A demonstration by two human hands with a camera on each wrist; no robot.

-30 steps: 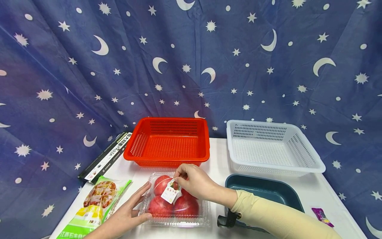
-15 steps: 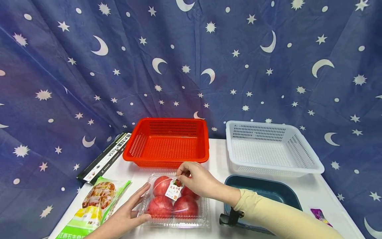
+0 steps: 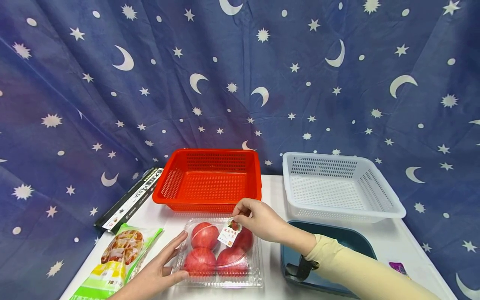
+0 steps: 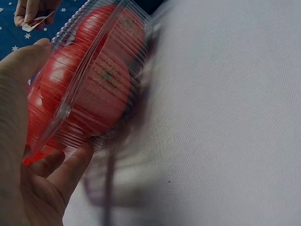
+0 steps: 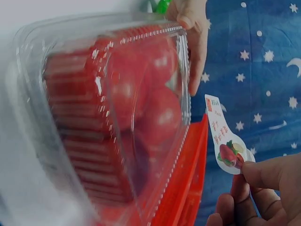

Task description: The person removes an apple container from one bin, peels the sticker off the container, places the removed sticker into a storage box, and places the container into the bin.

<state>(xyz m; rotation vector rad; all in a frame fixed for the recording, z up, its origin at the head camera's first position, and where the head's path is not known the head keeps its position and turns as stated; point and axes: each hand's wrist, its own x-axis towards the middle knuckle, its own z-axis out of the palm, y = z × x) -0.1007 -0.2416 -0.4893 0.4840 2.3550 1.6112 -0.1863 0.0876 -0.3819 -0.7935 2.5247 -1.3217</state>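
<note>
A clear plastic clamshell box (image 3: 258, 273) with several large round red fruits (image 3: 204, 236) sits in front of the red basket. My right hand (image 3: 258, 218) pinches the upper end of a white label (image 3: 229, 235) with a fruit picture between thumb and index finger, above the lid. In the right wrist view a gap shows between the label (image 5: 217, 120) and the lid. My left hand (image 3: 161, 266) rests against the box's left side, fingers extended along it and thumb at the front corner. The left wrist view shows the thumb and fingertips spread against the box wall.
Behind the box stands a red basket (image 3: 213, 206), with a white basket (image 3: 343, 210) to its right. A dark teal tub (image 3: 292, 266) lies under my right forearm. On the left are a green food bag (image 3: 112, 266) and a black pasta box (image 3: 127, 204). A purple packet (image 3: 397, 266) lies far right.
My right hand has moved up and to the right, lifting the label toward the box's right side. The left hand stays in place at the box.
</note>
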